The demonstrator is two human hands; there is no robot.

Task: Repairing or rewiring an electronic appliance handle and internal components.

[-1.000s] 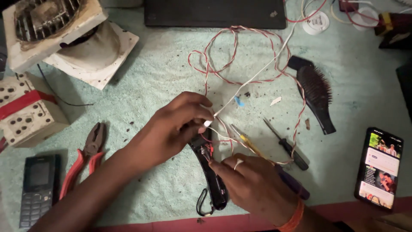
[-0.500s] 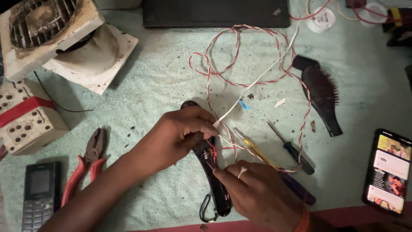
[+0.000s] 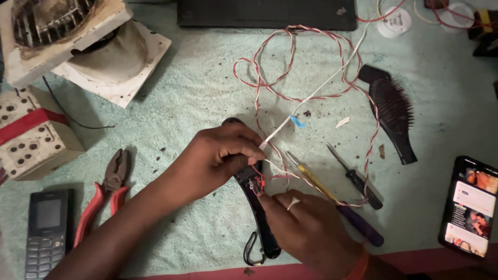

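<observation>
A long, narrow black plastic device with an open body [image 3: 258,207] lies lengthwise on the worktop [image 3: 207,93], which is covered in a nubbly pale-green towelling cloth dotted with dark crumbs. A small wire clip ring hangs at the device's near end. The left hand [image 3: 218,161] is curled over the device's far end, fingers closed in a pinch on the tip of a thin white cable [image 3: 311,96] that runs off diagonally to the far right. The right hand [image 3: 306,228], a ring on one finger and an orange band at the wrist, rests over the device's middle, its fingertips pressed together at the exposed insides, where small red wires show; whether it grips a wire there I cannot tell.

A twisted red-and-white wire [image 3: 290,62] loops loosely beyond the hands. Just right of them lie a yellow-shafted screwdriver with a purple handle [image 3: 337,207] and a smaller black screwdriver [image 3: 355,179]. Further right sit a black bristled hairbrush [image 3: 391,116] and a glossy smartphone with a lit screen [image 3: 469,205]. On the left are red-handled steel pliers [image 3: 104,194], a dark keypad phone [image 3: 46,233], a grubby white socket block bound with red tape [image 3: 31,135] and a dusty white square fan housing [image 3: 78,46].
</observation>
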